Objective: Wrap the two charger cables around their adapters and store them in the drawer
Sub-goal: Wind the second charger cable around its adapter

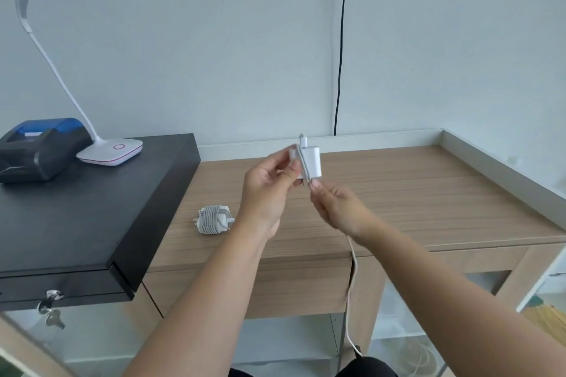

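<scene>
The person stood at the wooden desk (398, 193) with both hands raised over its middle. The left hand (269, 190) had its fingers curled round the second adapter (311, 164), a small white block held upright above the desk. The right hand (333, 208), just at five o'clock of that block, pinched the cable (352, 278) between thumb and fingertips right under the adapter's lower edge. Only a turn or so seemed to lie on the block; the rest of the cable hung down past the desk's front edge towards the floor. At about eight o'clock from the hands, the first adapter (214, 219) lay on the desk with its cable already coiled tight around it.

To my eye the winding had barely begun. It would go best if the left hand kept the block steady and turned it a little, while the right fed the cable under light tension, each turn lying beside the last. The long loose tail could snag on the desk's front edge, so drawing it up first seemed wise. I could not tell which front panel was the drawer.
</scene>
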`<state>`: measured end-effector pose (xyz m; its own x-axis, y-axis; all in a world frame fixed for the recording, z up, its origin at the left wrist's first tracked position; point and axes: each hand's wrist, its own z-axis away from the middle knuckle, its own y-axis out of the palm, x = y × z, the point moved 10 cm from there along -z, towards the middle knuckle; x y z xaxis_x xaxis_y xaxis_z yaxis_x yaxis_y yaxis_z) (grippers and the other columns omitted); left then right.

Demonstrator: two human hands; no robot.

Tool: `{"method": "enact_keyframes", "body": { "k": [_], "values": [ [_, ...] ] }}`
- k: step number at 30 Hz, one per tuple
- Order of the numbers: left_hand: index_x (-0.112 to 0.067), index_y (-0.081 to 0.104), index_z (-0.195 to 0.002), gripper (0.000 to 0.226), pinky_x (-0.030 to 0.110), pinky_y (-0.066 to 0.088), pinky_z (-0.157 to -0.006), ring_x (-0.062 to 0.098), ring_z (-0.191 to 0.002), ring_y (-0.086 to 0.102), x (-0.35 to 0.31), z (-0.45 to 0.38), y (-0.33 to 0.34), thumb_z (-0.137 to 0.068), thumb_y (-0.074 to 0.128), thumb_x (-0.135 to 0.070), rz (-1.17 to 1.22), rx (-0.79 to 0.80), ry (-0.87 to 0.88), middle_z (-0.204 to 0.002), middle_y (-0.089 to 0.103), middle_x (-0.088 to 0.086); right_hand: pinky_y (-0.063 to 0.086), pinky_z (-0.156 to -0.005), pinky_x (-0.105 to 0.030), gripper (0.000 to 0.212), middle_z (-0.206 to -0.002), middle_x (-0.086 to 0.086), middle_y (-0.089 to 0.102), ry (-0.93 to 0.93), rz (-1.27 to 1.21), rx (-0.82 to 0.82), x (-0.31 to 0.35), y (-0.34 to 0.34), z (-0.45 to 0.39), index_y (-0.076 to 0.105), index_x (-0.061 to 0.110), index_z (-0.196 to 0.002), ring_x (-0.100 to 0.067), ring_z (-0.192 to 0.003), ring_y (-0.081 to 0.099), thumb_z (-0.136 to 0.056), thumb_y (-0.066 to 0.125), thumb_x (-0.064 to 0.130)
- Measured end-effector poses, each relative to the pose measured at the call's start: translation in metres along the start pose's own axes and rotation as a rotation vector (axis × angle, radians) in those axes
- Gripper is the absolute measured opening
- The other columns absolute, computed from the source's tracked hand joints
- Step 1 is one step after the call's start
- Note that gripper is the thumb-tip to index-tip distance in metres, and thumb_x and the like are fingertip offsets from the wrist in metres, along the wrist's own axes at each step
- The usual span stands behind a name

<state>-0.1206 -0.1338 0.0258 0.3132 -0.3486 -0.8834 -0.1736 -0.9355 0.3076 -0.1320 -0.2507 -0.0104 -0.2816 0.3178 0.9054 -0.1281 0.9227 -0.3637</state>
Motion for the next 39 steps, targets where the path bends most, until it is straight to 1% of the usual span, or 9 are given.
{"method": "enact_keyframes", "body": {
  "k": [3, 7, 10, 16, 21, 25, 29, 37, 39],
  "values": [
    [-0.018, 0.069, -0.105, 0.018, 0.023, 0.053, -0.071, 0.005, -0.079, 0.065, -0.006, -0.009, -0.017, -0.091, 0.065, -0.008, -0.119, -0.099, 0.055, -0.088, 0.072, -0.004, 0.031, -0.054, -0.03, 0.043, -0.052, 0.01, 0.036, -0.02, 0.184, -0.011, -0.005, 0.014, 0.008, 0.039, 0.017, -0.064, -0.009, -0.049, 0.032, -0.102, 0.037, 0.038],
    [-0.022, 0.073, -0.102, 0.016, 0.032, 0.056, -0.079, 0.007, -0.077, 0.065, 0.001, -0.013, -0.034, -0.089, 0.069, -0.014, -0.215, -0.172, 0.026, -0.08, 0.072, -0.01, 0.044, -0.064, -0.037, 0.03, -0.062, 0.009, 0.052, -0.112, 0.495, 0.031, 0.017, 0.025, 0.014, 0.053, 0.013, -0.083, -0.022, -0.063, 0.052, -0.101, 0.038, 0.032],
    [-0.021, 0.072, -0.1, 0.012, 0.032, 0.058, -0.079, 0.007, -0.076, 0.066, 0.003, -0.012, -0.039, -0.09, 0.069, -0.015, -0.227, -0.19, -0.007, -0.085, 0.071, -0.003, 0.044, -0.061, -0.035, 0.023, -0.058, 0.013, 0.047, -0.17, 0.641, 0.059, 0.034, 0.027, 0.015, 0.06, 0.015, -0.095, -0.019, -0.06, 0.048, -0.1, 0.041, 0.027],
    [-0.005, 0.067, -0.1, 0.01, 0.022, 0.057, -0.063, 0.016, -0.075, 0.066, 0.024, -0.011, -0.047, -0.092, 0.064, -0.009, 0.136, -0.269, -0.255, -0.089, 0.069, 0.007, 0.038, -0.063, -0.029, 0.025, -0.061, 0.015, 0.043, -0.127, 0.833, 0.157, 0.032, 0.029, 0.011, 0.064, 0.019, -0.098, -0.019, -0.07, 0.046, -0.1, 0.04, 0.024],
    [-0.011, 0.07, -0.103, 0.013, 0.024, 0.057, -0.067, 0.012, -0.073, 0.067, 0.028, -0.004, -0.045, -0.091, 0.066, -0.011, 0.03, -0.236, -0.215, -0.086, 0.07, 0.003, 0.034, -0.057, -0.025, 0.024, -0.056, 0.015, 0.045, -0.147, 0.786, 0.184, 0.047, 0.026, 0.011, 0.066, 0.019, -0.092, -0.002, -0.054, 0.043, -0.098, 0.043, 0.02],
    [-0.036, 0.068, -0.095, 0.019, 0.027, 0.056, -0.076, 0.01, -0.075, 0.067, 0.005, -0.002, -0.037, -0.089, 0.069, -0.018, -0.526, -0.153, 0.035, -0.084, 0.07, -0.011, 0.036, -0.06, -0.027, 0.024, -0.055, 0.013, 0.05, -0.269, 0.83, 0.127, 0.072, 0.007, 0.005, 0.068, 0.018, -0.086, -0.001, -0.05, 0.042, -0.096, 0.047, 0.021],
    [-0.023, 0.071, -0.111, 0.024, 0.011, 0.049, -0.074, 0.0, -0.084, 0.065, -0.005, 0.006, -0.024, -0.088, 0.07, -0.02, -0.741, -0.051, 0.145, -0.097, 0.069, -0.007, 0.045, -0.058, -0.032, 0.023, -0.05, 0.014, 0.048, -0.344, 0.893, 0.043, 0.092, -0.017, -0.004, 0.07, 0.02, -0.08, -0.004, -0.051, 0.044, -0.093, 0.056, 0.031],
    [-0.022, 0.067, -0.122, 0.03, 0.026, 0.052, -0.084, 0.012, -0.094, 0.065, -0.02, 0.017, -0.01, -0.092, 0.063, -0.016, -0.822, 0.097, 0.245, -0.102, 0.058, -0.004, 0.027, -0.049, -0.027, 0.02, -0.044, 0.004, 0.037, -0.367, 0.561, -0.025, 0.092, -0.046, -0.023, 0.068, 0.026, -0.072, -0.012, -0.045, 0.029, -0.083, 0.069, 0.041],
    [-0.019, 0.063, -0.128, 0.034, 0.028, 0.05, -0.087, 0.014, -0.097, 0.061, -0.026, 0.02, -0.009, -0.094, 0.06, -0.016, -0.882, 0.109, 0.284, -0.104, 0.054, -0.005, 0.031, -0.053, -0.028, 0.018, -0.053, -0.01, 0.048, -0.358, 0.451, -0.015, 0.087, -0.041, -0.025, 0.069, 0.025, -0.073, -0.026, -0.052, 0.037, -0.083, 0.07, 0.041]
  ]
}}
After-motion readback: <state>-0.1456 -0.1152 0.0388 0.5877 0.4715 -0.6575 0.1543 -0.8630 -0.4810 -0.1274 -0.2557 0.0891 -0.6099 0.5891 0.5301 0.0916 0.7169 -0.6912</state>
